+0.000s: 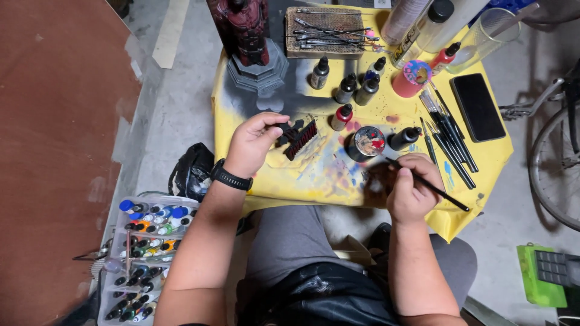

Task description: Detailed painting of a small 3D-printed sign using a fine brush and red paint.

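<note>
Currently mid paint job, by the look of it. Landmark is the yellow table cover (477, 166), stained with paint. At its far edge stands a dark red statue (246, 30) on a grey stepped base. Near its centre the left hand (254, 142) clenches a small black and dark red model part (297, 136), held just over the cover. Right of that sits a round paint pot (367, 141), open, with dropper bottles behind it. At the cover's near edge the right hand (411, 187) pinches a thin black brush (432, 186), tip angled toward the pot. Likely step: loading the brush; next calls for a steady tip on the part's red face.
</note>
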